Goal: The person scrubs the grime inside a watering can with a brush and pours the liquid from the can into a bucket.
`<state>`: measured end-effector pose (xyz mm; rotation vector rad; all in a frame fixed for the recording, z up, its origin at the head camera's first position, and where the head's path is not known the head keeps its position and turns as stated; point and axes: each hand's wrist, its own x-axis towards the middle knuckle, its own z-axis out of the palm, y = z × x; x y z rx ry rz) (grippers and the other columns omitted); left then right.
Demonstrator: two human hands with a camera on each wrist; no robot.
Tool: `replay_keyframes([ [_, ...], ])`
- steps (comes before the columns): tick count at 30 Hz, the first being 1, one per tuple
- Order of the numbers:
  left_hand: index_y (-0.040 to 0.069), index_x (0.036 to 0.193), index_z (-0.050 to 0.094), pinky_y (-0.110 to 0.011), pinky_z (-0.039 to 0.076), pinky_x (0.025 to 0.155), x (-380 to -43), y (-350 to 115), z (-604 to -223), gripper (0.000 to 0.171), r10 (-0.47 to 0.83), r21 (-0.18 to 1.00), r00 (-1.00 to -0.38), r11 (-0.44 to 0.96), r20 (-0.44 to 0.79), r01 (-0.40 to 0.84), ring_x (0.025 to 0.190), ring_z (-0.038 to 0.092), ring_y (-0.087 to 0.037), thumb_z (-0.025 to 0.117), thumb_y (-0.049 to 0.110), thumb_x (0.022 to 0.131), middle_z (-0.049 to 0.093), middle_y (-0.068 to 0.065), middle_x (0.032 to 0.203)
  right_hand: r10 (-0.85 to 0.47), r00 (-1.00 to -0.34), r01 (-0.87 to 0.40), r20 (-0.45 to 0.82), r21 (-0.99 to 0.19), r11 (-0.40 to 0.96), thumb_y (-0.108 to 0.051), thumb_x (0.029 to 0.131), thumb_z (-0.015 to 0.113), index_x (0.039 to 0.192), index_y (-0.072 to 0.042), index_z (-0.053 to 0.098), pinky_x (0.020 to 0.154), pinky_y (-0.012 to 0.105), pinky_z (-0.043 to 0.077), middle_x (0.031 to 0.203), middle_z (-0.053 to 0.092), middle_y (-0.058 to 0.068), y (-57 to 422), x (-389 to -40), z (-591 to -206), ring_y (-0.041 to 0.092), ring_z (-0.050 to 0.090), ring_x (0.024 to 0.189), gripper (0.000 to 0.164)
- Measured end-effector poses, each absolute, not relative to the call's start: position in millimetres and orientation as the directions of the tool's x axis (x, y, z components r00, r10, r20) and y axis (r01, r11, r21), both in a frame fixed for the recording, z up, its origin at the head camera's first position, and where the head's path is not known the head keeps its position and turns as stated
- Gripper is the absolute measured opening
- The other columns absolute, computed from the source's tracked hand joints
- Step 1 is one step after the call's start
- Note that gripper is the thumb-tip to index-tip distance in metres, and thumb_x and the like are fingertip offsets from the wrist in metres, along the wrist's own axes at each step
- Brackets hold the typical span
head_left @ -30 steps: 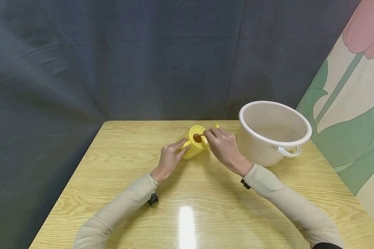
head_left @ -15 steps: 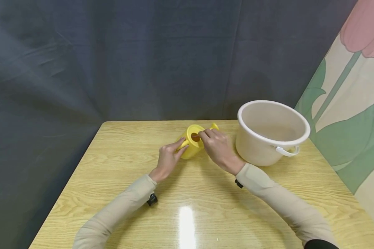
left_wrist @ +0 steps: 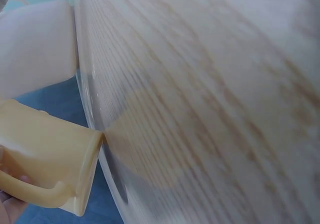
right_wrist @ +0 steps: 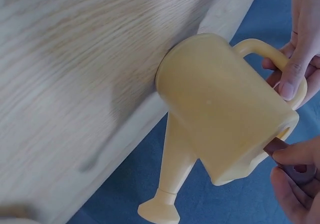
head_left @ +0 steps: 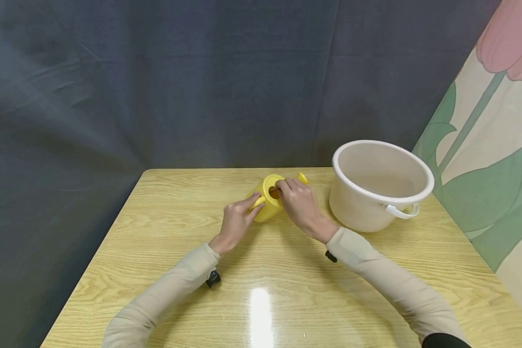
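A yellow watering can point(head_left: 266, 212) stands near the back of the table, its round top opening facing up and its spout pointing right. My left hand point(head_left: 236, 223) grips the can's handle point(right_wrist: 260, 48) between thumb and fingers. At the opening, my right hand point(head_left: 302, 205) pinches a flat, reddish-brown handle-like piece with a hole in it point(right_wrist: 304, 178). The far end of that piece goes into the can's opening and is hidden there. In the left wrist view, the can's body point(left_wrist: 47, 149) is seen from the handle side.
A large off-white bucket point(head_left: 361, 212) with a white carrying handle point(head_left: 402, 212) stands right of the watering can. Behind the wooden table point(head_left: 178, 203) hangs a dark curtain point(head_left: 243, 87). At the right is a wall covering point(head_left: 496, 169) with a painted tulip.
My right hand has shifted slightly left and closer over the opening, and less of the brown piece shows. My left hand keeps its grip on the watering can's handle.
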<state>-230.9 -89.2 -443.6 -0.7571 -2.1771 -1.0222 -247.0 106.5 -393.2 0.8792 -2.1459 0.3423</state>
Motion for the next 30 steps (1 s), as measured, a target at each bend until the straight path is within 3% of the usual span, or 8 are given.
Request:
replay_keyframes([
  [7,-0.004,0.12,0.067,-0.03,0.058,0.081,-230.8,-89.0,-443.4,0.035,0.223,0.466,-0.656,0.545,0.721,0.697,0.099,0.069,-0.032,0.075,0.008,0.088,0.066,-0.022,0.115,-0.452,-0.507,-0.708,0.734,-0.056,0.704,0.006,0.086,0.073,0.094,0.001,0.069,0.063,0.04,0.06,0.092,0.068,0.015,110.7,-247.6,-392.1,0.03,0.066,0.079,0.01],
  [11,-0.005,0.119,0.067,-0.03,0.059,0.08,-231.0,-89.6,-443.8,0.035,0.211,0.471,-0.656,0.544,0.725,0.695,0.097,0.07,-0.032,0.076,0.007,0.087,0.065,-0.023,0.114,-0.424,-0.513,-0.724,0.747,-0.11,0.681,0.001,0.085,0.077,0.092,-0.003,0.072,0.054,0.038,0.057,0.096,0.059,0.015,113.6,-249.1,-391.7,0.028,0.062,0.075,0.009],
  [16,-0.005,0.119,0.066,-0.028,0.058,0.081,-230.4,-90.2,-443.1,0.035,0.206,0.48,-0.662,0.541,0.721,0.691,0.098,0.07,-0.032,0.076,0.007,0.087,0.065,-0.023,0.115,-0.393,-0.523,-0.723,0.756,-0.149,0.674,-0.003,0.084,0.079,0.089,-0.007,0.075,0.045,0.034,0.05,0.088,0.049,0.01,114.9,-250.0,-390.7,0.022,0.054,0.063,0.007],
  [23,-0.006,0.119,0.066,-0.03,0.058,0.081,-231.1,-90.4,-442.2,0.035,0.209,0.479,-0.66,0.537,0.722,0.694,0.098,0.069,-0.033,0.075,0.006,0.088,0.065,-0.025,0.114,-0.392,-0.585,-0.719,0.71,-0.23,0.656,0.001,0.083,0.079,0.091,-0.008,0.076,0.046,0.031,0.048,0.076,0.059,0.004,115.6,-248.8,-386.6,0.017,0.054,0.058,0.012],
  [30,-0.005,0.118,0.067,-0.03,0.058,0.082,-231.1,-89.9,-442.7,0.033,0.229,0.454,-0.65,0.551,0.725,0.7,0.098,0.069,-0.032,0.075,0.006,0.088,0.066,-0.022,0.113,-0.379,-0.678,-0.694,0.63,-0.379,0.612,-0.018,0.089,0.077,0.094,-0.006,0.075,0.052,0.028,0.05,0.08,0.066,0.003,112.1,-248.5,-381.7,0.014,0.06,0.063,0.013],
])
